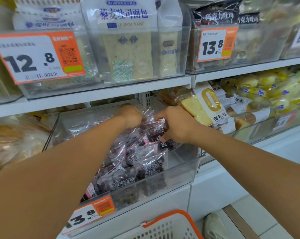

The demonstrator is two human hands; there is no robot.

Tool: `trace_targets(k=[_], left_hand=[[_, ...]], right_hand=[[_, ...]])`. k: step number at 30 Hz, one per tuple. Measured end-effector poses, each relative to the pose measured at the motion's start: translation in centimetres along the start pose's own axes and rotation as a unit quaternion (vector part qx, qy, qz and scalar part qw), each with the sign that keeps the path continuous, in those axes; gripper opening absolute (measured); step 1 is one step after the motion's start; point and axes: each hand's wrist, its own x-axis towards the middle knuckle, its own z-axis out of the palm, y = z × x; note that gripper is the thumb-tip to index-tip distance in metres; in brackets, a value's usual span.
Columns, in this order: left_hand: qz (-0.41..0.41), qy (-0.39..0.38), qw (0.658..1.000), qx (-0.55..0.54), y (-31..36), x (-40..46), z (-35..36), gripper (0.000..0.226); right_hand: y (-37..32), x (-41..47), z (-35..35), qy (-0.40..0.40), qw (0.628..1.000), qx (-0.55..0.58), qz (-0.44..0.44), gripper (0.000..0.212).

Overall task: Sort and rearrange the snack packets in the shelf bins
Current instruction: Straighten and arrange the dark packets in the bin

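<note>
Both hands, the left hand [131, 116] and right hand [177, 125], each hold dark snack packets [145, 157] in a tight grip, in the clear bin [180, 175] tagged "13.8" [90, 215], beneath "QUINOA TOAST" bread [126, 40].

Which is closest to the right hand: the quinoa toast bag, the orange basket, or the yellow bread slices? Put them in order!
From the right hand:
1. Yellow bread slices, just beside it, in the next bin to the right.
2. Quinoa toast bag, up on the shelf above.
3. Orange basket, down below, near the floor.

One head-worn view looks forward and down, close over a clear shelf bin [180, 176].
</note>
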Motion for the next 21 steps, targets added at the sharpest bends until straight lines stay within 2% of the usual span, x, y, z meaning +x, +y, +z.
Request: trace_targets(k=[2,5,10,12,14,17,19,21], left_hand=[[0.012,-0.045,0.999,0.005,0.5,-0.4,-0.3,0.015],[0.032,-0.082,0.995,0.047,1.0,-1.7,0.2,0.032],[0.091,-0.102,0.986,0.097,-0.3,-3.5,0.4,0.041],[0.111,-0.082,0.982,0.132,-1.1,-3.7,0.3,0.052],[0.117,-0.035,0.983,0.136,-1.4,-3.5,0.6,0.050],[0.121,0.009,0.985,0.125,-1.1,-3.5,1.1,0.040],[0.116,0.010,0.987,0.111,-0.7,-3.4,1.3,0.036],[0.112,-0.006,0.989,0.093,-0.3,-3.6,1.2,0.032]], right_hand=[[0.2,0.4,0.6,-0.016,1.000,0.005,-0.006,0.070],[0.1,1.0,1.8,-0.047,0.998,-0.039,-0.015,0.073],[-0.5,1.0,2.3,-0.011,0.973,-0.230,-0.023,0.052],[-0.4,0.9,2.0,0.020,0.944,-0.324,-0.058,0.046],[0.0,0.7,1.7,0.040,0.917,-0.389,-0.084,0.047],[0.6,1.0,1.8,0.025,0.906,-0.410,-0.104,0.063],[0.8,1.3,1.7,-0.004,0.929,-0.356,-0.102,0.088],[0.8,1.7,1.6,-0.013,0.949,-0.300,-0.094,0.095]])
